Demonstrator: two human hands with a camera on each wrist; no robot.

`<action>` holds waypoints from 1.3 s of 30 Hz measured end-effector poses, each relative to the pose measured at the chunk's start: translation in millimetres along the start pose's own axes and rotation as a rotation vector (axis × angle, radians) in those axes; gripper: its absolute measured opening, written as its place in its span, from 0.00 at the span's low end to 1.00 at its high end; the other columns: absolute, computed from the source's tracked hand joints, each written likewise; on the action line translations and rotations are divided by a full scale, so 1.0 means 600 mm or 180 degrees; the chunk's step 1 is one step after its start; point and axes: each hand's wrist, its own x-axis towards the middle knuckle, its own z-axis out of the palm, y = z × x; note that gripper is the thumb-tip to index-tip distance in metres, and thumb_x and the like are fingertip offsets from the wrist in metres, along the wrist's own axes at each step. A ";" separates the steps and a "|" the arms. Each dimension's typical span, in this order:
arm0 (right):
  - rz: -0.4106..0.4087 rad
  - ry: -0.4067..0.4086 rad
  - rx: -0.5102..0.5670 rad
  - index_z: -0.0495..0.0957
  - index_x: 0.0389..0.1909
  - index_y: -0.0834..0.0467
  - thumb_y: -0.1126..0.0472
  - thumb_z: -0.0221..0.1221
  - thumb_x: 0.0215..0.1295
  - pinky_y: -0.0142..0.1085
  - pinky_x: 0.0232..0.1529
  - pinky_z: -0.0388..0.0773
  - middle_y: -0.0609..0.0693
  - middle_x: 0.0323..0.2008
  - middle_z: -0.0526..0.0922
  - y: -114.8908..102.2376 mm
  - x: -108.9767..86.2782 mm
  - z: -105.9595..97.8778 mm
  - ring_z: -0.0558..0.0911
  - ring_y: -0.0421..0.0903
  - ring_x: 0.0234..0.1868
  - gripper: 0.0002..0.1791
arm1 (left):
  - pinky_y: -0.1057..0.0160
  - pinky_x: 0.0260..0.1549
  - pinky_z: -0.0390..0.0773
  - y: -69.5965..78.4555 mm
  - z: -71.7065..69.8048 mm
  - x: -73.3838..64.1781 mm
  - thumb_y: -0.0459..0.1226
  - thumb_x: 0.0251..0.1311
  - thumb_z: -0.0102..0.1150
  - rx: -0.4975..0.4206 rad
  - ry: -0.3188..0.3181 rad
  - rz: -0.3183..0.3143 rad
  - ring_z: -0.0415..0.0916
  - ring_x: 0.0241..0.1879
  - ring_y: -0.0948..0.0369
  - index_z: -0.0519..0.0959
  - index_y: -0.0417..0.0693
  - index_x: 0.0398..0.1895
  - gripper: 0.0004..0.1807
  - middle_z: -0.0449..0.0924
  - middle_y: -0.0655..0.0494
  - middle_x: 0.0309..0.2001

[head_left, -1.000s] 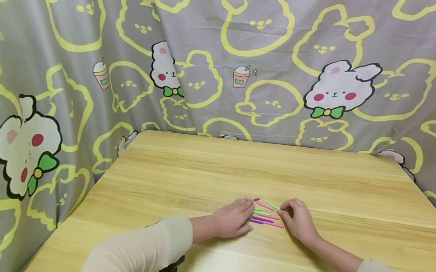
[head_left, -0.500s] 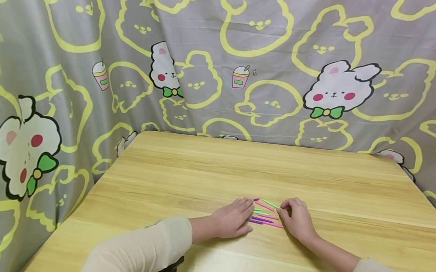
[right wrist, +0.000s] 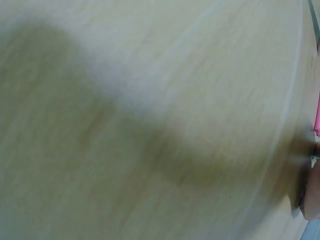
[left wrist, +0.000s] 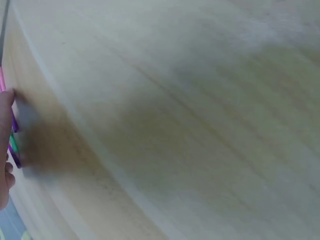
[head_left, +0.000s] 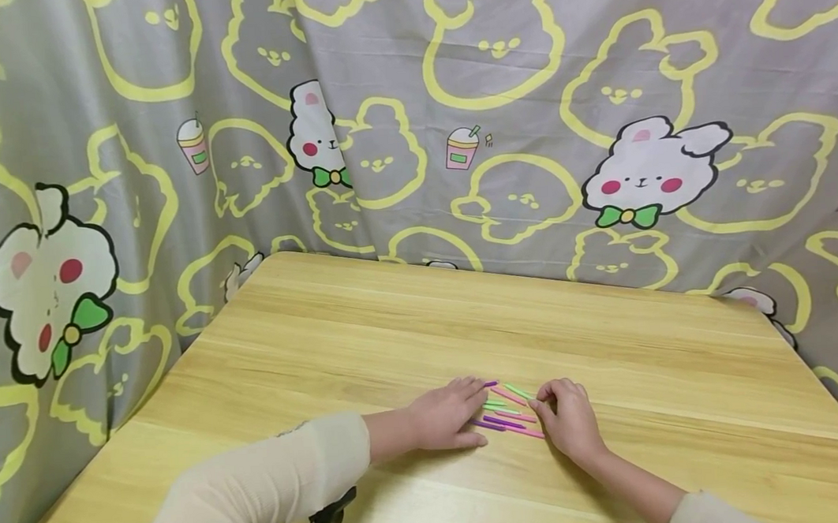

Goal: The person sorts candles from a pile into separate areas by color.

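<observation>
Several thin coloured sticks [head_left: 504, 421], pink, purple and green, lie in a loose group on the wooden table. My left hand [head_left: 447, 416] lies palm down over their left ends, fingers extended and thumb spread toward the near side. At the right ends is my right hand [head_left: 571, 421], its thumb and forefinger pinching the end of a green stick [head_left: 517, 391]. In the left wrist view, part of the left hand [left wrist: 5, 135] shows at the left edge beside stick ends. The right wrist view catches only a sliver of the right hand [right wrist: 312, 195] and a pink stick [right wrist: 317, 117].
The light wooden table [head_left: 365, 319] extends well beyond both hands. A grey curtain [head_left: 395, 73] with yellow outlines and cartoon animals hangs along its back and left side. Below the left sleeve [head_left: 274, 474] a small black object [head_left: 333, 512] shows.
Almost nothing differs. My left hand has shifted very slightly, and my right hand has moved a touch to the left and up; the sticks keep nearly the same places.
</observation>
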 end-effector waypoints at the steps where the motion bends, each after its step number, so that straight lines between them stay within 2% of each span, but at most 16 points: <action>1: 0.0004 -0.0002 -0.0007 0.76 0.26 0.61 0.65 0.63 0.55 0.32 0.30 0.66 0.51 0.28 0.75 0.000 0.000 0.000 0.68 0.45 0.32 0.05 | 0.60 0.69 0.59 -0.001 -0.002 0.001 0.60 0.63 0.43 -0.0057 -0.0012 -0.0023 0.59 0.68 0.52 0.61 0.41 0.66 0.39 0.60 0.45 0.68; 10: -0.0057 0.0020 -0.0097 0.76 0.25 0.61 0.65 0.63 0.56 0.32 0.29 0.66 0.50 0.26 0.75 0.001 0.001 0.002 0.68 0.44 0.32 0.06 | 0.62 0.68 0.60 0.000 -0.012 0.005 0.60 0.61 0.46 -0.0172 -0.0147 -0.0088 0.60 0.67 0.53 0.63 0.42 0.65 0.38 0.62 0.47 0.67; 18: -0.0236 0.0055 -0.0222 0.75 0.25 0.61 0.66 0.62 0.57 0.35 0.30 0.68 0.50 0.26 0.75 0.003 0.003 0.003 0.69 0.45 0.31 0.05 | 0.63 0.66 0.64 -0.003 -0.016 0.007 0.58 0.61 0.49 -0.0246 -0.0148 -0.0078 0.63 0.66 0.54 0.64 0.41 0.64 0.38 0.64 0.47 0.66; 26: -0.0332 0.0031 -0.0276 0.75 0.25 0.62 0.66 0.61 0.57 0.33 0.27 0.67 0.50 0.25 0.75 0.006 0.006 0.003 0.68 0.44 0.29 0.06 | 0.63 0.64 0.68 -0.004 -0.018 0.008 0.57 0.60 0.51 -0.0347 -0.0165 -0.0098 0.65 0.64 0.54 0.65 0.41 0.63 0.36 0.65 0.46 0.66; 32: -0.0275 -0.0082 -0.0222 0.75 0.25 0.62 0.66 0.60 0.58 0.34 0.29 0.67 0.51 0.26 0.75 0.008 0.011 -0.003 0.69 0.45 0.30 0.05 | 0.66 0.59 0.73 -0.007 -0.020 0.014 0.56 0.59 0.53 -0.0300 -0.0124 -0.0008 0.71 0.60 0.55 0.69 0.40 0.60 0.34 0.69 0.45 0.63; 39: -0.0250 -0.0052 -0.0205 0.75 0.25 0.62 0.67 0.60 0.58 0.33 0.28 0.67 0.51 0.26 0.75 0.013 0.015 -0.007 0.69 0.45 0.30 0.05 | 0.65 0.62 0.69 -0.007 -0.022 0.013 0.54 0.61 0.52 -0.0302 -0.0189 -0.0052 0.68 0.63 0.56 0.68 0.41 0.62 0.33 0.68 0.46 0.64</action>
